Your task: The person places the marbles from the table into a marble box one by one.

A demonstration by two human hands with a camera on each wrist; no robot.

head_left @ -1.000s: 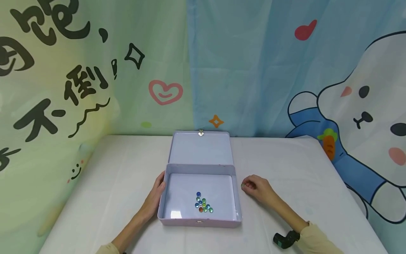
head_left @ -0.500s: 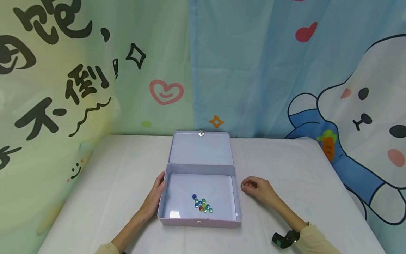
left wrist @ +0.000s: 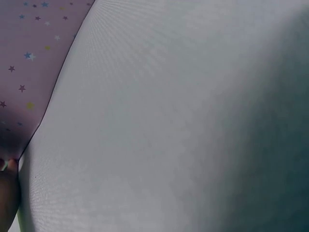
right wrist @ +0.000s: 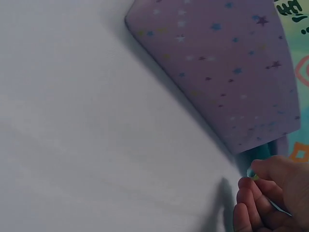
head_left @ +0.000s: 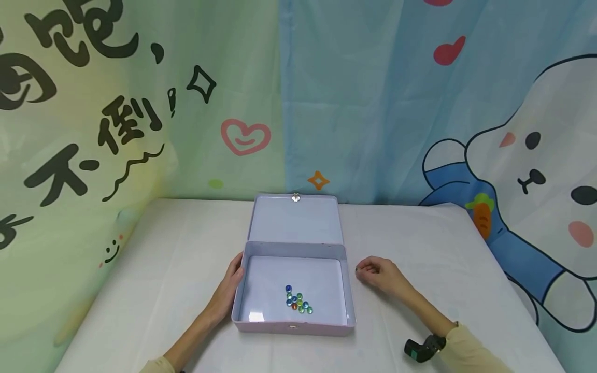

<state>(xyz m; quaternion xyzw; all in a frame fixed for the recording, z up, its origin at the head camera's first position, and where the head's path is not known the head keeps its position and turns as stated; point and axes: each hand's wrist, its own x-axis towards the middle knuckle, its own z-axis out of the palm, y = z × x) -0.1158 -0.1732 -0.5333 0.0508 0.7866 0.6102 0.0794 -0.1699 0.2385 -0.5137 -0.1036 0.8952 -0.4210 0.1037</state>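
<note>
A pale lilac tin box [head_left: 293,327] stands with its lid raised at the back; its outer wall carries small stars in the right wrist view. Several glass marbles [head_left: 294,298], blue, green and one orange-red, lie clustered on its floor. My left hand [head_left: 226,292] rests against the outside of the left wall, its fingers along the side. To the right of the box, just above or on the cloth, my right hand [head_left: 380,274] pinches a greenish glass marble [right wrist: 251,173] between thumb and forefinger. The other fingers of that hand are curled.
A white cloth [head_left: 196,228] covers the table under the box. The box's lid [head_left: 295,217] leans back toward a printed curtain [head_left: 336,103]. A black device [head_left: 424,348] sits at the right wrist by the beige sleeve [head_left: 471,349].
The topmost blue marble in the box has rolled left, then slightly back right. Both hands have stayed nearly still, and the head view has shifted a little.
</note>
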